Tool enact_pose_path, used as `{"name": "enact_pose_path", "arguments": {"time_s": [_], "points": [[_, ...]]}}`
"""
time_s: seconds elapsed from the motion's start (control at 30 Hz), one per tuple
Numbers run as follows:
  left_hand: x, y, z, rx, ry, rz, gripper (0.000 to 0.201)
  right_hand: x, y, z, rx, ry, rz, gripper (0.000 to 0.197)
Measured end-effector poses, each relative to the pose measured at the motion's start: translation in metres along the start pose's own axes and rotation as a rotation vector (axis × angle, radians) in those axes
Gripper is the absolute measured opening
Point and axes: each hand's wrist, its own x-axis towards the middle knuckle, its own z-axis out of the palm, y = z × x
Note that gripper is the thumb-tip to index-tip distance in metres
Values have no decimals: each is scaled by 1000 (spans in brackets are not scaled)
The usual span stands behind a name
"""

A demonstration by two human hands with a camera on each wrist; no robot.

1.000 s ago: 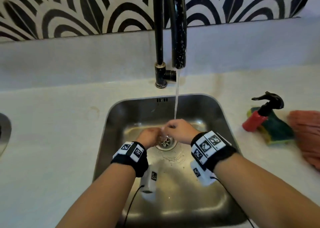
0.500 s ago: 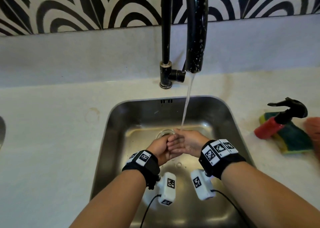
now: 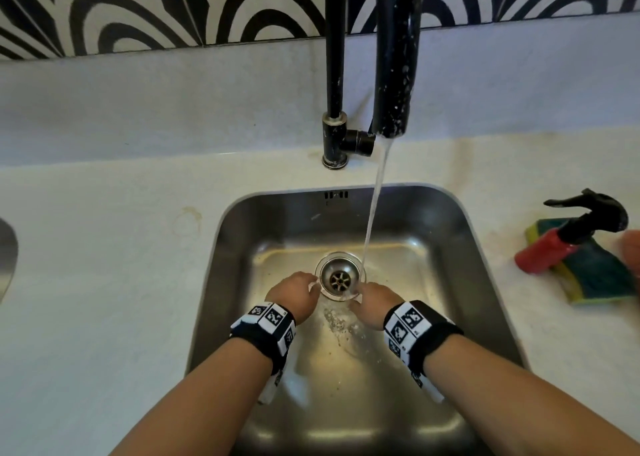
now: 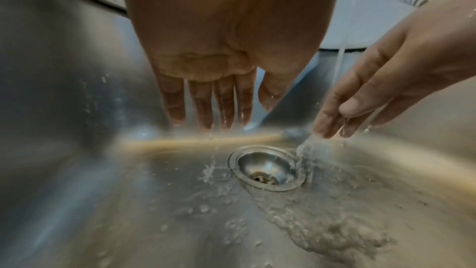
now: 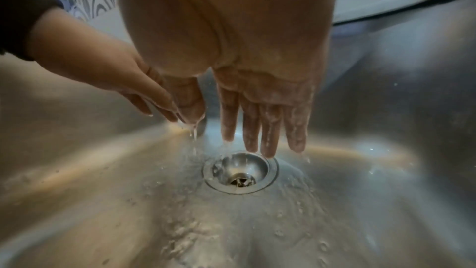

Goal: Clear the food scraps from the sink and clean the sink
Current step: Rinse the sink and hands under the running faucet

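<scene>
The two hands have come apart. Half a second back they were pressed together under the tap, rubbing; now the left hand [image 3: 292, 294] hangs at the left of the drain [image 3: 339, 277] and the right hand [image 3: 375, 303] at its right, with the drain showing bare between them. A second back the hands covered it.

Both hands are slack and hold nothing. From the left wrist view the left hand's fingers [image 4: 201, 105] point straight down, wet, just above the basin floor. From the right wrist view the right hand's fingers [image 5: 268, 127] hang the same way, their tips over the drain's rim, water dripping off them.

The water stream [image 3: 375, 206] falls from the black faucet [image 3: 396, 50] and lands at the right edge of the drain, by the right hand's fingertips. It ran onto the joined hands before.

The stainless sink [image 3: 460, 247] is wet, with a foamy trail [image 3: 341, 327] running from the drain toward the person, and a brownish line along the foot of the back wall. I cannot make out any scraps in the drain cup.

On the counter to the right, a red spray bottle [image 3: 550, 244] lies across a green-and-yellow sponge [image 3: 595, 279], as before.
</scene>
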Motion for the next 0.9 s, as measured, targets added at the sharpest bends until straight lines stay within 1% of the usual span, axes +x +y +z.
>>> {"name": "enact_pose_path", "arguments": {"time_s": [0.07, 0.13, 0.17, 0.23, 0.3, 0.37, 0.4, 0.47, 0.5, 0.57, 0.7, 0.77, 0.9], "points": [[-2, -8, 2, 127, -80, -61, 44, 3, 2, 3, -69, -11, 11, 47], [-2, -14, 5, 218, -200, -102, 46, 1, 4, 4, -78, -17, 18, 47], [-3, -16, 5, 220, -235, -107, 46, 1, 5, 3, -62, -4, 16, 45], [-4, -12, 4, 119, -224, -98, 43, 2, 7, 0, 36, 45, 13, 36], [-4, 0, -1, -117, -130, -96, 36, 4, 7, -4, 234, 121, 34, 26], [-1, 16, -7, -500, -86, -133, 32, 8, 9, -8, 464, 192, 66, 17], [0, 25, -9, -739, -111, -175, 32, 10, 9, -10, 568, 205, 72, 14], [-1, 44, -15, -1166, -177, -269, 34, 10, 9, -15, 697, 211, 66, 16], [-1, 52, -17, -1316, -194, -295, 36, 10, 9, -17, 722, 218, 57, 16], [0, 63, -20, -1473, -218, -313, 41, 8, 12, -20, 734, 262, 42, 16], [5, 71, -17, -1520, -287, -337, 45, 1, 26, -21, 655, 353, 30, 16], [8, 72, -13, -1518, -317, -351, 46, 0, 35, -19, 617, 361, 27, 16], [13, 75, -7, -1485, -371, -352, 44, -3, 47, -18, 538, 356, 18, 8]]}}
